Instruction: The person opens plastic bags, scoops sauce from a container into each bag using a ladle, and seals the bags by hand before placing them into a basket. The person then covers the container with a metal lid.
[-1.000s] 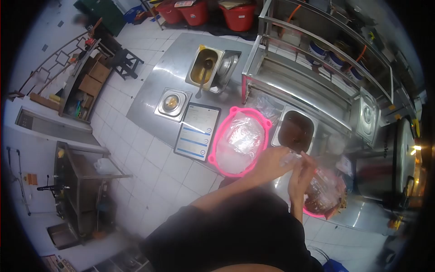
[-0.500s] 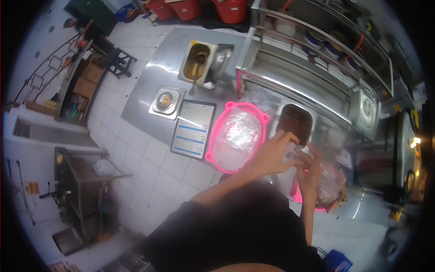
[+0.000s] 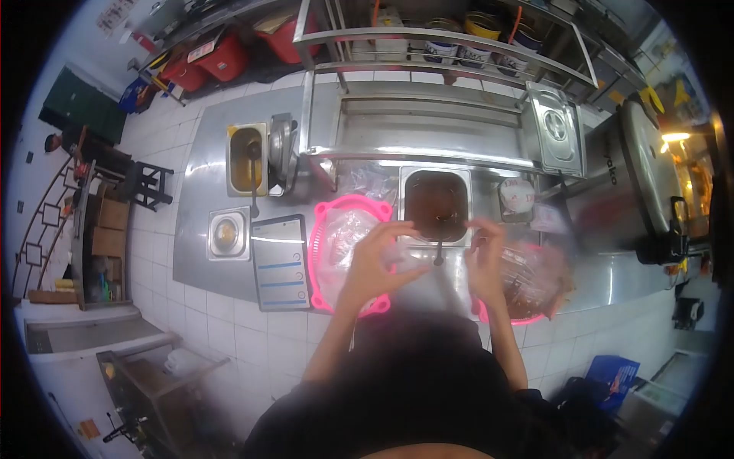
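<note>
And they've just parted! The left hand spreads thumb from fingers by the pink basket; the right hand curls loosely, whether pinching film I can't tell. Centre frame, the brown-filled pan sits just beyond, its handled utensil seemingly freer to reach.

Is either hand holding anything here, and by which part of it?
It cannot be told: the left hand and right hand are apart, and blur hides whether either pinches anything.

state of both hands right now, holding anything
Left hand: open; can't tell whether it holds anything.
Right hand: partly curled; can't tell whether it holds anything.
</note>
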Motion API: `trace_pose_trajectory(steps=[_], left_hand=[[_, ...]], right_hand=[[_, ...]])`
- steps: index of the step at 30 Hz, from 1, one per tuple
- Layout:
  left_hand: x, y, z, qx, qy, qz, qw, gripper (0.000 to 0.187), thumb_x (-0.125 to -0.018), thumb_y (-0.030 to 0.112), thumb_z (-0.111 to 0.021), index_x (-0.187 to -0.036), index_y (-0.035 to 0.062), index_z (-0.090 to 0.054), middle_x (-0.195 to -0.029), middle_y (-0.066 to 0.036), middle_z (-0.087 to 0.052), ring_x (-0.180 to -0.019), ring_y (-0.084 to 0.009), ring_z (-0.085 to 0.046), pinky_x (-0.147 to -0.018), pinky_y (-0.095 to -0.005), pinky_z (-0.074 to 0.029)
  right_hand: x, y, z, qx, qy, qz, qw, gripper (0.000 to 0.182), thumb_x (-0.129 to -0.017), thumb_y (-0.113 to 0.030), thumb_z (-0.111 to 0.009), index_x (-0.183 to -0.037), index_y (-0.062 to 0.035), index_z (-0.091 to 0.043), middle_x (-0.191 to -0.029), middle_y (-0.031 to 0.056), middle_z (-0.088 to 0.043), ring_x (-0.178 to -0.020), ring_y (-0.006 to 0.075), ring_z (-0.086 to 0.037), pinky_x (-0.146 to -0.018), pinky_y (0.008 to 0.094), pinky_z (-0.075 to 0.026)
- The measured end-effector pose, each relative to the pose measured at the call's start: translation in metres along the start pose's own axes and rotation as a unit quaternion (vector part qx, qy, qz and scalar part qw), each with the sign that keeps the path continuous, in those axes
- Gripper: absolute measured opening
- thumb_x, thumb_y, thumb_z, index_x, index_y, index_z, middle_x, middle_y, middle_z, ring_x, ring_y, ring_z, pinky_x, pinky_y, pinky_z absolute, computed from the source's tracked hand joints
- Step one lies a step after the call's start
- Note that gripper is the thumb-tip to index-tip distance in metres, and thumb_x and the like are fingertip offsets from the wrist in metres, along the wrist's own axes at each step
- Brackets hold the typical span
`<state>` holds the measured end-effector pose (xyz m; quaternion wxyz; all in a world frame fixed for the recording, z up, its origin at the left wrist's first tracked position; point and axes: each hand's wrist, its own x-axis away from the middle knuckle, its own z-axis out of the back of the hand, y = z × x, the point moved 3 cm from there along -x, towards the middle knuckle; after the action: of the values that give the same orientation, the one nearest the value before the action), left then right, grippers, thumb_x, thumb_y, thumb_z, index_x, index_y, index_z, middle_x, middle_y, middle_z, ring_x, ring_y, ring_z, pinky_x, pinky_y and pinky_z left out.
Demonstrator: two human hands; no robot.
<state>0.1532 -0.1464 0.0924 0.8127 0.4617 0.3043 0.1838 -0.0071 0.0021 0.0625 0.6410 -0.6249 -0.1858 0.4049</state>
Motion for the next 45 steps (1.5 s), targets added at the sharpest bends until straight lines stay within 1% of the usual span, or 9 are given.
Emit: trace_pose_trajectory(steps=[2,5,10,12,16,31,34,40,45], left_hand=[[0.004,-0.013,0.016,0.040,0.001,0.084,0.996,0.053,-0.063,0.019,-0.086,-0.110,0.0080,-0.064,-0.114,-0.008,-0.064,-0.106,-0.0204,-0.062,-0.085,-0.0329,-0.052],[0.008,-0.021,0.033,0.084,0.014,0.194,0.977,0.055,-0.065,0.016,-0.085,-0.114,0.0067,-0.063,-0.113,-0.008,-0.066,-0.106,-0.0171,-0.061,-0.085,-0.0327,-0.051],[0.012,-0.035,0.041,0.075,0.033,0.146,0.986,0.056,-0.068,0.010,-0.082,-0.119,0.0065,-0.060,-0.110,-0.008,-0.068,-0.101,-0.0139,-0.062,-0.077,-0.0278,-0.052],[0.012,-0.035,0.041,0.114,0.034,0.163,0.979,0.055,-0.069,0.006,-0.081,-0.120,0.0065,-0.060,-0.110,-0.007,-0.068,-0.099,-0.0127,-0.063,-0.068,-0.0229,-0.051],[0.013,-0.036,0.039,0.121,0.036,0.154,0.980,0.056,-0.069,0.004,-0.080,-0.121,0.0071,-0.059,-0.111,-0.007,-0.068,-0.100,-0.0114,-0.063,-0.063,-0.0195,-0.049],[0.018,-0.039,0.042,0.091,0.058,0.196,0.975,0.055,-0.069,0.003,-0.078,-0.121,0.0022,-0.060,-0.110,-0.009,-0.068,-0.093,-0.0099,-0.061,-0.075,-0.0218,-0.047],[0.017,-0.047,0.037,0.108,0.068,0.153,0.980,0.059,-0.071,0.005,-0.081,-0.125,0.0088,-0.060,-0.113,-0.006,-0.068,-0.095,-0.0066,-0.061,-0.062,-0.0191,-0.047],[-0.005,-0.060,0.016,0.047,0.044,0.156,0.986,0.057,-0.072,0.012,-0.082,-0.125,0.0107,-0.061,-0.115,-0.005,-0.068,-0.100,-0.0137,-0.063,-0.079,-0.0282,-0.051],[-0.037,-0.046,-0.007,-0.124,-0.003,0.022,0.992,0.057,-0.071,0.022,-0.083,-0.123,0.0108,-0.062,-0.112,-0.009,-0.068,-0.102,-0.0218,-0.065,-0.086,-0.0323,-0.050]], right_hand=[[-0.009,-0.016,-0.008,0.247,-0.183,0.097,0.947,0.060,-0.069,0.011,-0.052,-0.125,-0.0076,-0.049,-0.105,0.0103,-0.056,-0.105,0.0257,-0.052,-0.086,0.0326,-0.041],[-0.004,0.012,-0.017,0.227,-0.272,0.007,0.935,0.059,-0.069,0.013,-0.053,-0.124,-0.0075,-0.051,-0.105,0.0105,-0.057,-0.110,0.0272,-0.051,-0.086,0.0361,-0.045],[-0.048,0.034,-0.004,0.208,-0.098,0.079,0.970,0.038,-0.083,0.006,-0.058,-0.118,-0.0073,-0.055,-0.092,0.0145,-0.059,-0.083,0.0269,-0.063,-0.068,0.0363,-0.051],[-0.062,0.044,0.011,0.092,0.027,-0.028,0.995,0.030,-0.088,-0.001,-0.060,-0.117,-0.0061,-0.054,-0.082,0.0144,-0.062,-0.067,0.0235,-0.065,-0.058,0.0333,-0.050],[-0.069,0.058,0.032,0.225,0.130,-0.026,0.965,0.034,-0.088,-0.002,-0.062,-0.119,-0.0023,-0.047,-0.074,0.0110,-0.068,-0.062,0.0181,-0.068,-0.053,0.0272,-0.051],[-0.034,0.101,0.041,-0.188,0.188,-0.257,0.929,0.050,-0.089,0.000,-0.063,-0.125,-0.0044,-0.030,-0.086,0.0248,-0.066,-0.067,0.0249,-0.069,-0.061,0.0314,-0.059],[-0.031,0.094,0.047,-0.218,0.208,-0.265,0.916,0.051,-0.088,-0.001,-0.065,-0.125,-0.0048,-0.031,-0.086,0.0246,-0.066,-0.068,0.0252,-0.069,-0.064,0.0327,-0.060],[-0.042,0.052,0.071,-0.234,0.240,-0.205,0.920,0.051,-0.087,-0.003,-0.067,-0.125,-0.0056,-0.033,-0.088,0.0233,-0.066,-0.071,0.0246,-0.069,-0.065,0.0327,-0.060],[-0.055,0.002,0.097,-0.217,0.261,-0.169,0.926,0.052,-0.087,-0.004,-0.067,-0.127,-0.0040,-0.034,-0.089,0.0230,-0.067,-0.070,0.0238,-0.069,-0.066,0.0322,-0.060]])
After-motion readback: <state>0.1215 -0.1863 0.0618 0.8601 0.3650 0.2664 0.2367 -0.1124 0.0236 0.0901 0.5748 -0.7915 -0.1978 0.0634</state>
